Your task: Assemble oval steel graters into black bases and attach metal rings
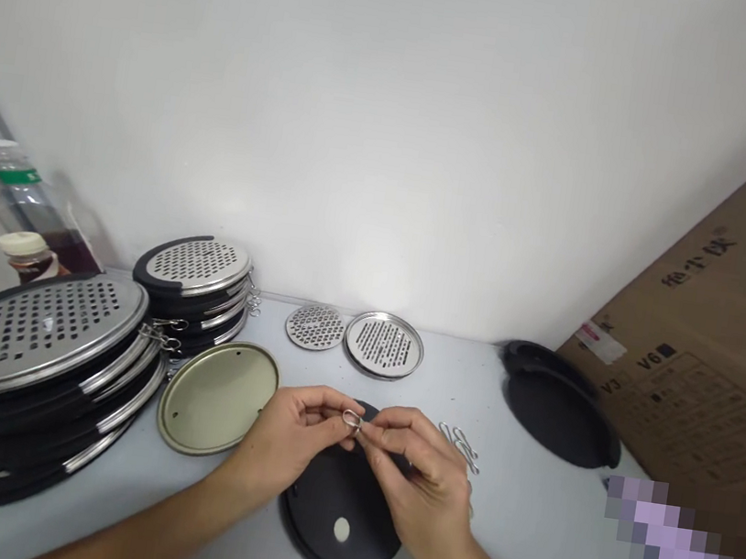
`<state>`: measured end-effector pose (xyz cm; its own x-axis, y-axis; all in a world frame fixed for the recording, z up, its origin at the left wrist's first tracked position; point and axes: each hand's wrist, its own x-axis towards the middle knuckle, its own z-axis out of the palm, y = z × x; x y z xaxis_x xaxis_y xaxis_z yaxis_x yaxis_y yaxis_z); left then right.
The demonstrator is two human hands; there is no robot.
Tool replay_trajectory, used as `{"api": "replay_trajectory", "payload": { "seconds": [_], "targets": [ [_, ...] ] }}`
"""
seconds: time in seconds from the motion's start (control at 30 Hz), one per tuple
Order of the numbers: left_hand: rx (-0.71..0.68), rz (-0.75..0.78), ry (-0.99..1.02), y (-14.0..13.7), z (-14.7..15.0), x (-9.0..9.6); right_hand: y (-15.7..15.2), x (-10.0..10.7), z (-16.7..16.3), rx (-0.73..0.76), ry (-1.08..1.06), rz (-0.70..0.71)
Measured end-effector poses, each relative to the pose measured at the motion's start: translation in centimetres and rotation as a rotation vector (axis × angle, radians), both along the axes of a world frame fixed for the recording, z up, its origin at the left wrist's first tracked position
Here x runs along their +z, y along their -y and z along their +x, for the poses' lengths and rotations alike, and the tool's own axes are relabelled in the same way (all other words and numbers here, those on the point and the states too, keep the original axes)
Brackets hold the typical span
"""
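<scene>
My left hand (307, 423) and my right hand (419, 471) meet over a black round disc (342, 497) with a pale dot near its front. Between their fingertips is a small bent-wire metal hook (351, 419), pinched by both hands. Its lower end is hidden by my fingers. Left of my left hand lies a shallow olive-coloured round lid (217, 398) with small holes. Several loose wire hooks (461, 445) lie on the table just beyond my right hand, partly covered by it.
Stacks of black-rimmed perforated metal discs (46, 335) (198, 266) stand at left, hooks hanging from them. Bottles (26, 254) stand behind. Two perforated plates (315, 327) (384, 346) lie near the wall. Black curved covers (558, 417) lean by a cardboard box (703, 344) at right.
</scene>
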<state>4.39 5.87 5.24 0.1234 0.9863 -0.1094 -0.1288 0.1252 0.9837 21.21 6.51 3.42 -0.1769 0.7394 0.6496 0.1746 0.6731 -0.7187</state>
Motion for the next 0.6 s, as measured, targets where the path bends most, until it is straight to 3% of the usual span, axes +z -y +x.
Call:
{"api": "replay_trajectory", "payload": {
  "seconds": [0.1, 0.6],
  "targets": [
    [-0.004, 0.005, 0.003, 0.43, 0.27, 0.03, 0.15, 0.25, -0.05, 0.007, 0.0, 0.038],
    [0.008, 0.159, -0.261, 0.36, -0.14, -0.28, 0.13, 0.13, 0.31, 0.061, 0.12, -0.227]
  ]
}}
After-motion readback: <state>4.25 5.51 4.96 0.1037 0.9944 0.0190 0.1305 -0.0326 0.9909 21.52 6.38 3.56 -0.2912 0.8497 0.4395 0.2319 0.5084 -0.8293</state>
